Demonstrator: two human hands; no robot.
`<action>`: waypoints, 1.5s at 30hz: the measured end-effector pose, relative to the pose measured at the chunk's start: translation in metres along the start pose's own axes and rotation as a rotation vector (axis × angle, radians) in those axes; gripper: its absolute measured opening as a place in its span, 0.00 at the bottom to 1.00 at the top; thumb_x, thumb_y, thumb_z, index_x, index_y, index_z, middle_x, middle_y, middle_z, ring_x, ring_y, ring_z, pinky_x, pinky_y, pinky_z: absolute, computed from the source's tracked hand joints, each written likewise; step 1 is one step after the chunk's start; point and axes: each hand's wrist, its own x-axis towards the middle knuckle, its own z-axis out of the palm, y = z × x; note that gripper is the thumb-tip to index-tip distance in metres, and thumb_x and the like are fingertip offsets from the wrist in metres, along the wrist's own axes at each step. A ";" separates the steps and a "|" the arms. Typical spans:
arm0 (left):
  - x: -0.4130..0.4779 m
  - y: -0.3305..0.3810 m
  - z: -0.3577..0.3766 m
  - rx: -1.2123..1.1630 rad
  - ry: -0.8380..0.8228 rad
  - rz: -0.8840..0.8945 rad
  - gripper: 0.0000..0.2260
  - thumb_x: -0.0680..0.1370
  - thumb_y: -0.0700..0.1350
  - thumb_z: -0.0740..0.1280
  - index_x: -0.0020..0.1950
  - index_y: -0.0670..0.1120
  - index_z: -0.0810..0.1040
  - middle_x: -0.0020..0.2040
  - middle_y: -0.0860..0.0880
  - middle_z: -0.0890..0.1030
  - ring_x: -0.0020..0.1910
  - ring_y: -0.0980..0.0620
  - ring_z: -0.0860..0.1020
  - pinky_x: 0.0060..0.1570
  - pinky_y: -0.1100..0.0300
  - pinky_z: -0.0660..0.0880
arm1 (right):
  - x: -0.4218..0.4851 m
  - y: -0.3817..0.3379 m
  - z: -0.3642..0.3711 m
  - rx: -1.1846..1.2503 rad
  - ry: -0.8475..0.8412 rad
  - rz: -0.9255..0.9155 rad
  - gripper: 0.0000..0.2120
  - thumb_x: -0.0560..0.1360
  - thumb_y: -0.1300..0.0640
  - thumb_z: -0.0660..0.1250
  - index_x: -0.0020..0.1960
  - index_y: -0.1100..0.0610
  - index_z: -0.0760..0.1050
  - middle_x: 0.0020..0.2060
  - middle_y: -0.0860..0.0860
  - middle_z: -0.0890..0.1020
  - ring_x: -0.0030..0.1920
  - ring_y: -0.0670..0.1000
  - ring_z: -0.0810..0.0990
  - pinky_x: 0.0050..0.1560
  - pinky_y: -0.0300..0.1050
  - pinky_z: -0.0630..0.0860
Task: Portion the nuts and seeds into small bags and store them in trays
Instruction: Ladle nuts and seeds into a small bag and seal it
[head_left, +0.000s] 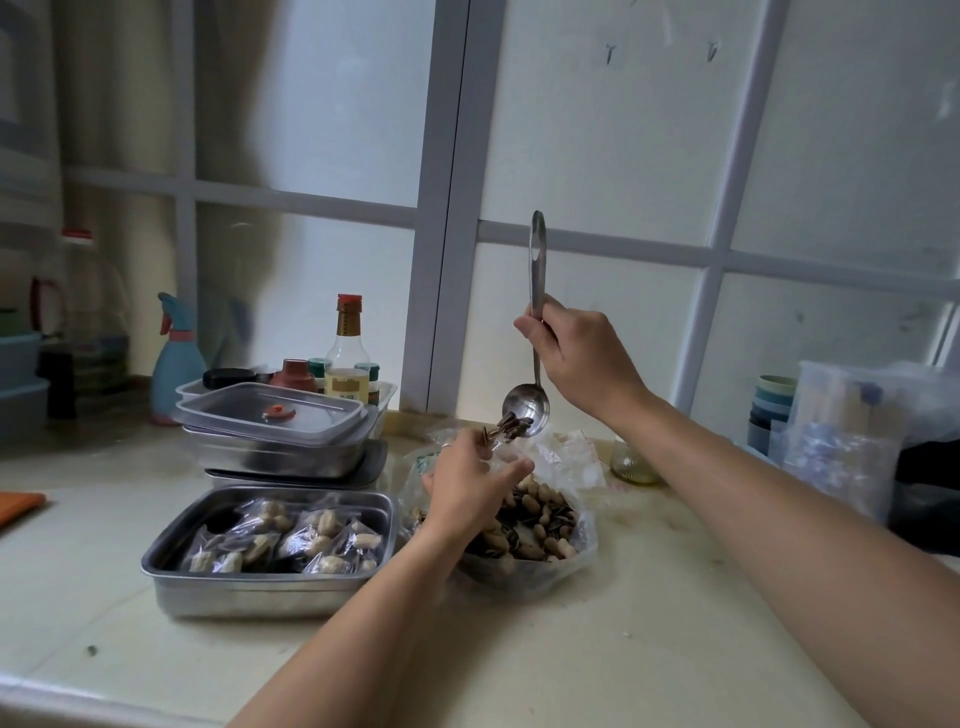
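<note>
Above the large open bag of peanuts and striped seeds (540, 525), right of centre on the tabletop (623, 649), the right hand (582, 358) grips a long steel spoon (525, 410) by its handle. The spoon is tipped steeply, bowl down, so the seeds slide out. The left hand (467, 488) pinches the mouth of a small clear bag (498, 449), hard to make out, just under the bowl, probably so that spills fall back into the supply. Left of it, a steel tray (270, 582) holds filled bags, near enough for easy dropping in. Lidded trays (275, 415) are stacked behind it. Bottles (347, 353) and a spray bottle (174, 364) line the far edge of the pale, speckled surface, under frosted window panes (597, 156).
</note>
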 end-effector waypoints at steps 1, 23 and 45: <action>0.001 -0.001 0.000 -0.013 -0.003 -0.005 0.21 0.72 0.62 0.76 0.57 0.53 0.75 0.50 0.58 0.80 0.50 0.56 0.79 0.64 0.43 0.72 | 0.000 0.001 -0.001 0.008 0.007 0.008 0.13 0.84 0.49 0.61 0.49 0.59 0.74 0.28 0.51 0.73 0.30 0.58 0.73 0.33 0.56 0.74; 0.001 -0.001 -0.002 -0.204 0.134 0.012 0.35 0.81 0.55 0.68 0.78 0.46 0.51 0.42 0.50 0.82 0.48 0.51 0.82 0.65 0.45 0.74 | -0.043 0.038 0.005 0.412 -0.087 0.850 0.16 0.83 0.50 0.66 0.47 0.62 0.79 0.32 0.56 0.85 0.26 0.50 0.81 0.27 0.39 0.74; -0.002 0.000 -0.006 -0.064 0.066 -0.007 0.34 0.79 0.55 0.71 0.77 0.40 0.62 0.58 0.46 0.79 0.57 0.51 0.76 0.55 0.61 0.71 | -0.121 0.040 0.045 0.533 0.131 0.966 0.12 0.83 0.55 0.66 0.46 0.61 0.75 0.30 0.57 0.83 0.29 0.59 0.85 0.36 0.55 0.84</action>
